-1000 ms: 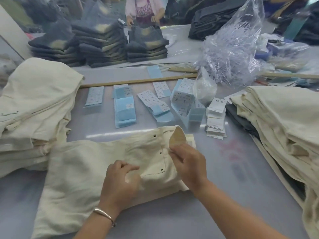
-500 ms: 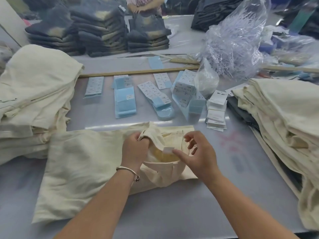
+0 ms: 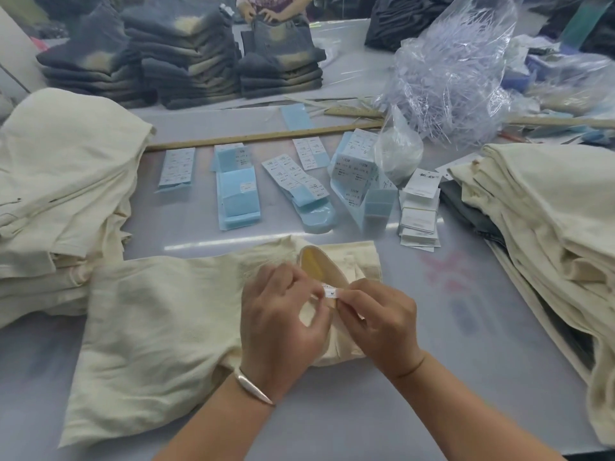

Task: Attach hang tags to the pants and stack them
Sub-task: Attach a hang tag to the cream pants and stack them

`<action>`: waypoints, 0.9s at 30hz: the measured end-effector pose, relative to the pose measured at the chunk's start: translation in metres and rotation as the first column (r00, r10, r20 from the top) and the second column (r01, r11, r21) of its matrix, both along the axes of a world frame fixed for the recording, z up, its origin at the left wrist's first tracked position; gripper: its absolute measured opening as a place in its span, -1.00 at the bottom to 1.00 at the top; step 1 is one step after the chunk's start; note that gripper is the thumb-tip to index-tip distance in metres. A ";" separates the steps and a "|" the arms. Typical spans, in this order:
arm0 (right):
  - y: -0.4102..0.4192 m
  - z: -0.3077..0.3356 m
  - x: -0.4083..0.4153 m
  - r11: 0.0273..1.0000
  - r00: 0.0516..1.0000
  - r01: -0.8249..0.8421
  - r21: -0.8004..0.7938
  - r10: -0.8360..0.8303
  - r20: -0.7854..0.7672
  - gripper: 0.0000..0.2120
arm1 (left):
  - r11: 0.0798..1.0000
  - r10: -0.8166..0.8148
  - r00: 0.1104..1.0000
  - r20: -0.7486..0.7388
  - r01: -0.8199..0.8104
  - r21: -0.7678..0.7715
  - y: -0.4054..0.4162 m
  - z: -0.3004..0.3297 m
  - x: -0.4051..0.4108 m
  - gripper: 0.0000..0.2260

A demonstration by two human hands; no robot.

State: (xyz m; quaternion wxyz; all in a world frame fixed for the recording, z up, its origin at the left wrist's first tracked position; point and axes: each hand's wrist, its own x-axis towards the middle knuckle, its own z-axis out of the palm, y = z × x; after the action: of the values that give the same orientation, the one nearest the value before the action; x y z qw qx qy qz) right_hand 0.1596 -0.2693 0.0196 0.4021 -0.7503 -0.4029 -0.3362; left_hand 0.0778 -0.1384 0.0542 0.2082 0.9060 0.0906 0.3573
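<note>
A grey work table (image 3: 416,377) fills the view, with dark folded garments (image 3: 186,64) piled along its far side. Near the front edge lies one pair of cream pants (image 3: 159,327), folded flat, the cloth coarse-woven and slightly yellowed, its waistband turned open to show a tan lining. Both hands meet over that waistband: the left hand (image 3: 283,331) (a silver bangle on its wrist) has its fingers curled in against the cloth, and the right hand (image 3: 379,327) pinches a small white size label (image 3: 331,291) between thumb and forefinger. Whether the left fingertips also grip the label cannot be told. Two stacks of cream pants flank the work, one at the left (image 3: 63,201) and one at the right (image 3: 545,227). Beyond lie five groups of blue-backed sticker sheets (image 3: 238,197), a pile of white hang tags (image 3: 419,211), and a clear bag of plastic fasteners (image 3: 449,71).
</note>
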 end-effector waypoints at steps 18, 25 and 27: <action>-0.029 -0.018 -0.002 0.998 0.995 -0.045 -0.052 0.040 -0.095 -0.90 | 0.569 -0.213 0.894 -0.395 -0.214 -0.794 -0.005 -0.014 0.014 -0.89; -0.033 -0.018 -0.003 0.996 0.983 -0.084 -0.030 0.078 -0.166 -0.88 | 0.621 -0.204 0.907 -0.367 -0.170 -0.765 -0.006 -0.021 0.013 -0.80; -0.035 -0.016 0.001 1.000 0.957 -0.029 0.006 0.029 -0.287 -0.86 | 0.742 -0.201 0.904 -0.376 -0.111 -0.661 -0.007 -0.025 0.012 -0.86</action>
State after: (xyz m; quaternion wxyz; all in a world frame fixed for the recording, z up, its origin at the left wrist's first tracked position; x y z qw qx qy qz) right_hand 0.1601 -0.3041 0.0041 0.4618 -0.7849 -0.3509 -0.2181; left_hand 0.0898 -0.1455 0.0295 0.5028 0.8275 0.2331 0.0899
